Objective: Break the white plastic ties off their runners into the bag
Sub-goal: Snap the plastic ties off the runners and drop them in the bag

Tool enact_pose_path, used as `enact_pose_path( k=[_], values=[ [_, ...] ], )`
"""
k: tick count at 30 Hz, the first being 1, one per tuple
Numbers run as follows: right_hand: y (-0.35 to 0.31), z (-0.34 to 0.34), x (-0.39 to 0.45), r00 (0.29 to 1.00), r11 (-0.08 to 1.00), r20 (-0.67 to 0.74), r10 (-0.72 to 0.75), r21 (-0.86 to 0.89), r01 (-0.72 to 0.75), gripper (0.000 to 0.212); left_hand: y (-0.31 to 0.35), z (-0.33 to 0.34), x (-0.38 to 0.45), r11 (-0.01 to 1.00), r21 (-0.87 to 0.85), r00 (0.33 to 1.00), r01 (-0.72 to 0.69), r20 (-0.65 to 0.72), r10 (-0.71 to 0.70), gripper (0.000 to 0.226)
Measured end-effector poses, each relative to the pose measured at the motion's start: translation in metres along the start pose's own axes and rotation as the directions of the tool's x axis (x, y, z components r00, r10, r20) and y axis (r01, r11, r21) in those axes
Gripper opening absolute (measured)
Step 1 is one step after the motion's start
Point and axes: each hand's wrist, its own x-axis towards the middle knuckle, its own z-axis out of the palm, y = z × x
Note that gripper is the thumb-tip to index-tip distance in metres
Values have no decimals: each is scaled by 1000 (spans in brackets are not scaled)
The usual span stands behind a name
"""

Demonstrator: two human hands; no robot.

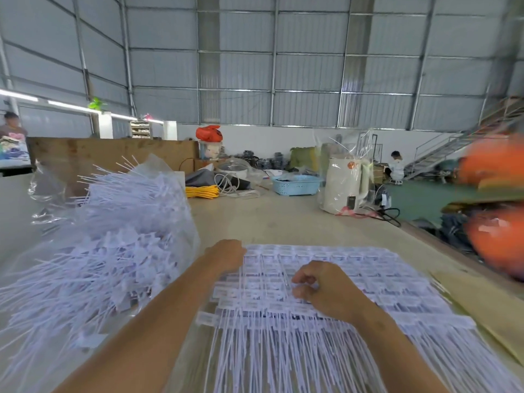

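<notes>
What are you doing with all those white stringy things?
A person is working at a big table on a flat sheet of white plastic ties still joined on their runners. The left hand is at the sheet's far left corner, and the right hand, fingers curled, is on the middle of it. To the left, a clear bag already holds a big heap of loose ties. Plenty on the sheet are not broken off yet.
</notes>
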Motion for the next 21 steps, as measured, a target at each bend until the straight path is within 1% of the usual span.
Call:
enact_pose_path(
  k=[1,4,7,9,11,12,13,14,15,16,17,18,19,21],
  values=[
    [2,0,0,1000,1000,-11,-1,-7,1,17,0,1,3,1000,-27,1000,-4,-2,4,32],
    [4,-1,-1,998,1000,-57,3,-20,-5,16,-1,-2,5,994,-105,996,-2,-94,-8,26],
    [2,-4,-2,994,998,-106,25,-49,-31,15,-3,-8,1,997,-76,998,-25,-66,20,26],
    [0,-6,-3,989,995,-138,57,-74,-68,17,-1,-14,-6,1000,5,997,-16,-74,16,27],
    [-1,-9,-4,979,989,-181,90,-104,-110,20,2,-23,-14,994,107,989,1,-148,15,29],
    [-1,-11,-5,971,986,-216,104,-108,-130,22,4,-30,-19,996,94,977,-14,-212,34,30],
    [-1,-13,-5,958,984,-260,117,-101,-148,24,5,-38,-24,998,17,957,-58,-283,60,27],
    [-1,-16,-6,942,983,-309,129,-85,-163,27,5,-48,-29,986,-100,932,-130,-351,88,23],
    [-2,-19,-6,922,982,-362,141,-67,-176,31,5,-59,-35,943,-252,909,-218,-403,103,17],
    [-3,-22,-7,894,981,-424,146,-57,-187,35,5,-71,-43,848,-434,897,-303,-432,99,14],
    [-4,-26,-8,856,978,-497,141,-63,-197,40,6,-84,-53,700,-610,892,-371,-443,87,15],
    [-6,-30,-9,809,975,-574,129,-75,-209,44,6,-95,-63,541,-727,886,-423,-458,76,15],
    [-8,-34,-10,758,971,-642,116,-86,-222,49,6,-105,-72,407,-786,873,-465,-484,62,16],
    [-12,-41,-12,668,972,-740,72,-99,-214,61,9,-118,-88,196,-828,849,-525,-527,44,13]
  ],
)
